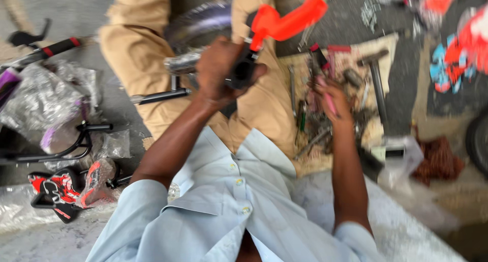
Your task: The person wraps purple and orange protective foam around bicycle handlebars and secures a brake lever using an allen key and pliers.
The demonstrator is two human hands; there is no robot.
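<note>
The left hand [219,71] is clenched around a black stem [243,68] that carries an orange handlebar grip [290,20]. The grip's long axis runs from the hand up and to the right, away from the person, ending above the tan trousers [132,53]. A chromed tube [182,64] projects from the left side of the same fist, toward the dark wheel [201,23] resting in the lap. The left hand is the only hand on this assembly; the right hand lies well apart to the right.

The right hand [333,100] is closed on a thin pink-handled tool [328,96], which points roughly along the forearm, up and slightly left. Motion blur hides the tool's tip and type. This hand hovers over a heap of metal tools [317,127] spread on a piece of cardboard [389,51]; a hammer [376,76] lies just beyond, handle running toward the person.

Packaging and markings:
- Left of the left arm: crumpled clear plastic wrapping [43,102] around purple-and-white parts, beside a black handlebar [66,145].
- Lower left: a red, black and white patterned saddle [56,191], near further clear film.
- Upper right: red and blue printed panels [457,53], too blurred to make out.
- Lower right: a rust-red mesh bundle [437,160] beside a clear plastic bag [406,157].
</note>
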